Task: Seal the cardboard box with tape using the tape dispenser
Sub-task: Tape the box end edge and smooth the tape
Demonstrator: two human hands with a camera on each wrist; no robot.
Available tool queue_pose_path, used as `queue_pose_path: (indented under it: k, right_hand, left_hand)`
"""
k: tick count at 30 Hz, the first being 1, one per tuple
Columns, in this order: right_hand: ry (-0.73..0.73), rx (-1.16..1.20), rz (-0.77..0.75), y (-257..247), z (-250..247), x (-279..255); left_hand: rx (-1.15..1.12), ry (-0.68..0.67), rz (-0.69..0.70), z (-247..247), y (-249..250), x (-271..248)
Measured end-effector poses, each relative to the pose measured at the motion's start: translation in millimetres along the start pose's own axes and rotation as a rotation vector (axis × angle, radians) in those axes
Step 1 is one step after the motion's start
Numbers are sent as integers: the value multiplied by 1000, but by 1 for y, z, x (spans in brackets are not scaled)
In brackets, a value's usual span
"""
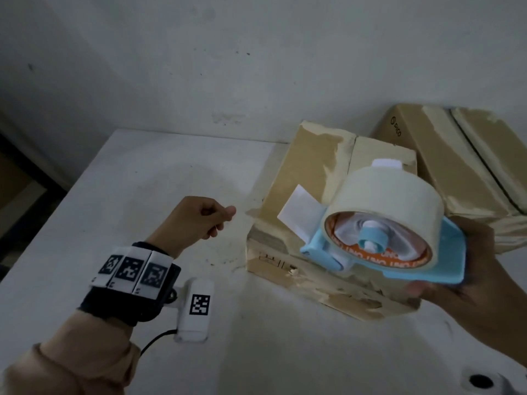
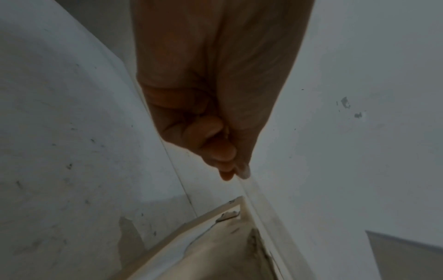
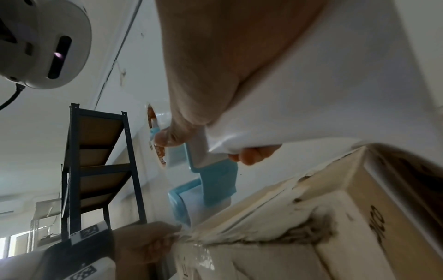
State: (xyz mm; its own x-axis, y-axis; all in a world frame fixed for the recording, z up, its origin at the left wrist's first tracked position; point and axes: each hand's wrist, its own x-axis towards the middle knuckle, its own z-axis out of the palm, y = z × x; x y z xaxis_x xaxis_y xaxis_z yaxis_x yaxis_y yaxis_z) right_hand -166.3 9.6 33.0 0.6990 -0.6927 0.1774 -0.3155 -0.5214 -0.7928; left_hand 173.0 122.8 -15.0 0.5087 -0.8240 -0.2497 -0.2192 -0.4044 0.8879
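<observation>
A worn cardboard box (image 1: 313, 166) with old tape scraps lies on the white table (image 1: 142, 172). My right hand (image 1: 456, 297) grips a light blue tape dispenser (image 1: 422, 269) carrying a big pale roll (image 1: 390, 201), tilted just above the box's near top. In the right wrist view my fingers (image 3: 254, 155) wrap the dispenser (image 3: 215, 181) over the box (image 3: 347, 217). My left hand (image 1: 211, 220) hovers left of the box with thumb and forefinger pinched. In the left wrist view a clear tape strip (image 2: 258, 204) runs from those fingertips (image 2: 230, 170) down toward the box (image 2: 215, 246).
A second, larger cardboard box (image 1: 456, 155) stands against the wall behind and right of the first. A round hole (image 1: 482, 382) is in the table at the near right. A dark metal shelf rack (image 3: 100, 161) stands off to the side.
</observation>
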Motion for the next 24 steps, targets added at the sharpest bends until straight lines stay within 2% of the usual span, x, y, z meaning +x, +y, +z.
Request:
queue_pose_path:
  k: [7, 18, 24]
  right_hand:
    - [32, 33, 25, 3, 2, -12]
    - [-13, -46, 60, -6, -1, -13]
    - [-24, -78, 130, -5, 0, -14]
  left_hand:
    - [-57, -2, 6, 2, -2, -3]
    - [-80, 15, 1, 10, -7, -3]
    - [-91, 15, -36, 16, -14, 0]
